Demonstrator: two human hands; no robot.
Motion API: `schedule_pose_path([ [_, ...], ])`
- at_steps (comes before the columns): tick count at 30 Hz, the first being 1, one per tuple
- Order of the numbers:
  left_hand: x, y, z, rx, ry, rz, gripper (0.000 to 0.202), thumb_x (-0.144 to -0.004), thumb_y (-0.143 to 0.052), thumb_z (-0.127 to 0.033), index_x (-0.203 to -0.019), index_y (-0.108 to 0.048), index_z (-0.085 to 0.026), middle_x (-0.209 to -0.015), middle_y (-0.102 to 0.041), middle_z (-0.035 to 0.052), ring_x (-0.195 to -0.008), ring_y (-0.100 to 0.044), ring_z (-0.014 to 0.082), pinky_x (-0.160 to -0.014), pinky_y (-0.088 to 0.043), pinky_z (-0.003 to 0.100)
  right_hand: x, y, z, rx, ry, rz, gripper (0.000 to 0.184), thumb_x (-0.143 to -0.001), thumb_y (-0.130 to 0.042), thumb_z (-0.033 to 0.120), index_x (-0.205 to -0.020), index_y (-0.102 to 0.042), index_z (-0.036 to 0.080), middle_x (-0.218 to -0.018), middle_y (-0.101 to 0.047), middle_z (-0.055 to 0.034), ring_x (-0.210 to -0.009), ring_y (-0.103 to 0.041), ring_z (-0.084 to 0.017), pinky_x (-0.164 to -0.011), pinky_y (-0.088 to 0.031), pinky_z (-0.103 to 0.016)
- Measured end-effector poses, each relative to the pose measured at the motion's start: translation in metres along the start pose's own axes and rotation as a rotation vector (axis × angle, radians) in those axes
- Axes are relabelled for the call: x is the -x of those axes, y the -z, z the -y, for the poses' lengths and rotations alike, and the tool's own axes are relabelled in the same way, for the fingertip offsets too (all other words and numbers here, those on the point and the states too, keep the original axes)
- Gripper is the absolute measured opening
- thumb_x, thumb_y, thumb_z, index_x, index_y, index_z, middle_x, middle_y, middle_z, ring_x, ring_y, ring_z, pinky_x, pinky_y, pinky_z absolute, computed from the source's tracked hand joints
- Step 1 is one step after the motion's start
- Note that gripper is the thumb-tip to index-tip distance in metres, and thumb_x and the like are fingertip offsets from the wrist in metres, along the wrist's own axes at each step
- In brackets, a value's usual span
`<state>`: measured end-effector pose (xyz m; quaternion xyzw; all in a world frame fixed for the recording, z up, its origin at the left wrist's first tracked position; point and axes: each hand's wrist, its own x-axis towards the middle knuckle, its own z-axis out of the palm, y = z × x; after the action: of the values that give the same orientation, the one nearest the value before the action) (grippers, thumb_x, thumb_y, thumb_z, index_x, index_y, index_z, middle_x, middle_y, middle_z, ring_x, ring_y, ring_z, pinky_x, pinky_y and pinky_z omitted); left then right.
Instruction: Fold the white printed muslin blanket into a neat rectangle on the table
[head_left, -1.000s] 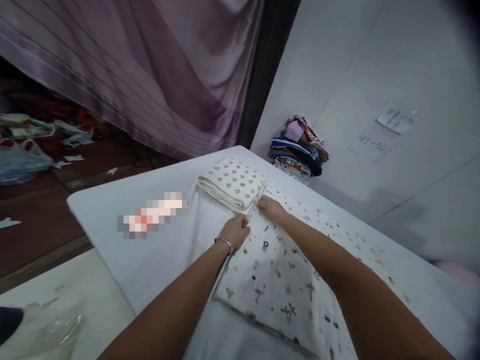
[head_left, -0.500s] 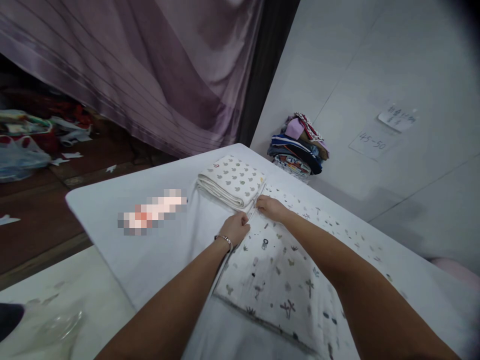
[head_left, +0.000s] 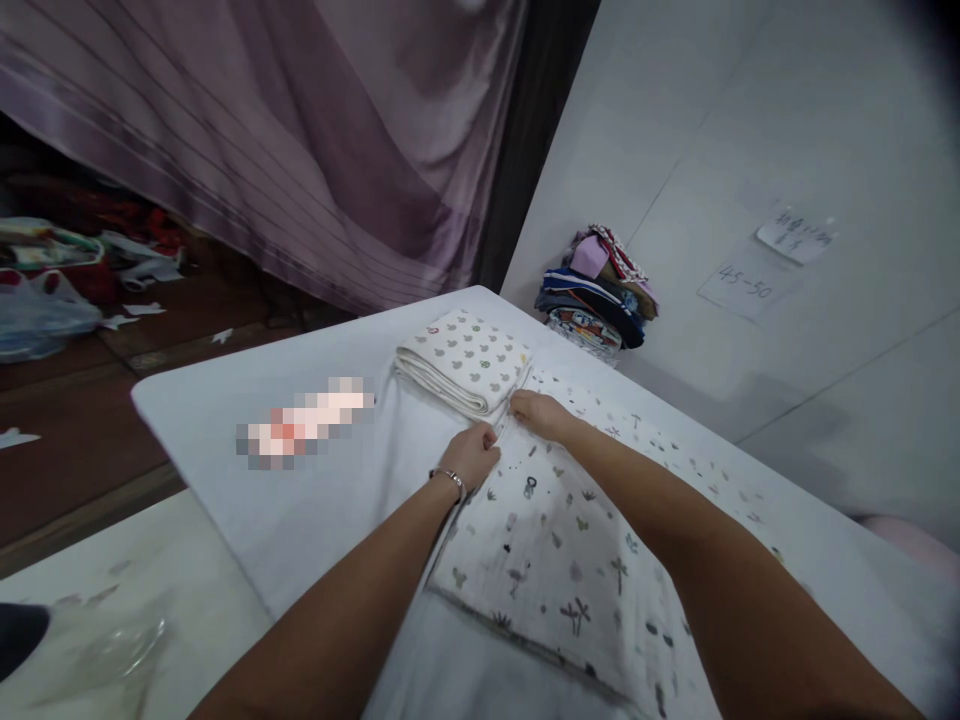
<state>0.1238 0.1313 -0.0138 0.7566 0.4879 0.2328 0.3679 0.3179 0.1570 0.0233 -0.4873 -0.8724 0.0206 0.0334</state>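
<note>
White cloth [head_left: 555, 540], seemingly half-folded, lies at five o'clock from the left hand [head_left: 472, 456] and right hand [head_left: 543, 415], both pinching its far edge, with its three o'clock side apparently yet unfolded and the bundle [head_left: 466, 358] at eleven already folded.

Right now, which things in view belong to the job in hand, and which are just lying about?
In the job:
- printed cloth, left hand and right hand at its edge
- white table under it
- possibly the folded cloth

Apparently lying about:
- clothes pile
- plastic bag
- paper scraps
- pixelated item
</note>
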Motion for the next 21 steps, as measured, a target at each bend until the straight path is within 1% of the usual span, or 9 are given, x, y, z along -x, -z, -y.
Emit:
schedule_pose_path([
  [2, 0.0, 0.0, 0.0, 0.0, 0.001, -0.003, 0.009, -0.068, -0.055, -0.019, -0.077, -0.055, -0.02, -0.07, -0.059, -0.0017, -0.066, -0.052, 0.0123, -0.06, -0.035, 0.023, -0.001, -0.004, 0.001, -0.004, -0.038, -0.022, 0.017, -0.08, -0.043, 0.004, -0.076, -0.052, 0.017, -0.088, -0.055, -0.0034, -0.082, -0.05, -0.014, -0.069, -0.038, -0.022],
  [6, 0.0, -0.001, 0.001, 0.005, 0.002, -0.007, 0.009, -0.068, -0.055, -0.019, -0.077, -0.055, -0.02, -0.069, -0.059, -0.0018, -0.066, -0.052, 0.0125, -0.059, -0.035, 0.023, -0.001, -0.012, -0.002, -0.041, -0.072, -0.015, 0.017, -0.082, -0.043, 0.005, -0.078, -0.054, 0.018, -0.089, -0.057, -0.0028, -0.082, -0.051, -0.013, -0.071, -0.039, -0.022],
  [9, -0.001, -0.001, 0.001, 0.007, -0.006, -0.007, 0.01, -0.068, -0.055, -0.02, -0.077, -0.055, -0.02, -0.069, -0.058, -0.0018, -0.065, -0.052, 0.0125, -0.059, -0.035, 0.023, 0.0, -0.013, -0.004, -0.05, -0.063, -0.012, 0.017, -0.082, -0.045, 0.007, -0.086, -0.057, 0.018, -0.094, -0.058, -0.0033, -0.087, -0.052, -0.014, -0.074, -0.041, -0.023],
  [12, -0.001, -0.001, 0.001, 0.005, -0.005, -0.006, 0.01, -0.068, -0.056, -0.019, -0.078, -0.055, -0.02, -0.069, -0.059, -0.0017, -0.066, -0.052, 0.0126, -0.06, -0.035, 0.023, 0.0, -0.012, -0.003, -0.062, -0.04, -0.015, 0.022, -0.082, -0.047, 0.007, -0.094, -0.059, 0.02, -0.102, -0.059, -0.0034, -0.094, -0.053, -0.015, -0.08, -0.041, -0.025],
  [14, 0.0, 0.0, 0.0, 0.001, 0.001, -0.005, 0.01, -0.068, -0.056, -0.019, -0.078, -0.056, -0.02, -0.07, -0.059, -0.0015, -0.067, -0.052, 0.0128, -0.061, -0.035, 0.023, 0.0, -0.013, -0.002, -0.06, -0.056, -0.047, 0.022, -0.082, -0.048, 0.008, -0.096, -0.06, 0.02, -0.106, -0.058, -0.0037, -0.097, -0.052, -0.016, -0.082, -0.041, -0.026],
  [16, 0.0, 0.001, -0.001, -0.004, 0.007, -0.003, 0.01, -0.068, -0.056, -0.019, -0.078, -0.056, -0.02, -0.071, -0.06, -0.0013, -0.068, -0.053, 0.0129, -0.062, -0.036, 0.023, 0.002, -0.015, 0.0, -0.054, -0.117, -0.109, 0.018, -0.083, -0.048, 0.011, -0.095, -0.06, 0.019, -0.107, -0.057, -0.0052, -0.098, -0.051, -0.016, -0.084, -0.041, -0.027],
  [18, 0.0, 0.001, -0.001, -0.005, 0.013, -0.002, 0.009, -0.068, -0.056, -0.019, -0.077, -0.056, -0.02, -0.071, -0.06, -0.0013, -0.068, -0.053, 0.0127, -0.062, -0.036, 0.023, 0.004, -0.018, 0.002, -0.057, -0.209, -0.184, 0.014, -0.084, -0.049, 0.015, -0.093, -0.059, 0.018, -0.104, -0.056, -0.0067, -0.097, -0.05, -0.017, -0.085, -0.041, -0.028],
  [21, 0.0, 0.002, -0.001, 0.006, 0.014, 0.005, 0.007, -0.068, -0.056, -0.018, -0.075, -0.055, -0.02, -0.07, -0.06, -0.0017, -0.067, -0.053, 0.0123, -0.061, -0.035, 0.023, 0.008, -0.024, 0.003, -0.073, -0.344, -0.268, 0.015, -0.086, -0.046, 0.019, -0.093, -0.059, 0.016, -0.101, -0.056, -0.0081, -0.098, -0.049, -0.018, -0.089, -0.04, -0.031],
])
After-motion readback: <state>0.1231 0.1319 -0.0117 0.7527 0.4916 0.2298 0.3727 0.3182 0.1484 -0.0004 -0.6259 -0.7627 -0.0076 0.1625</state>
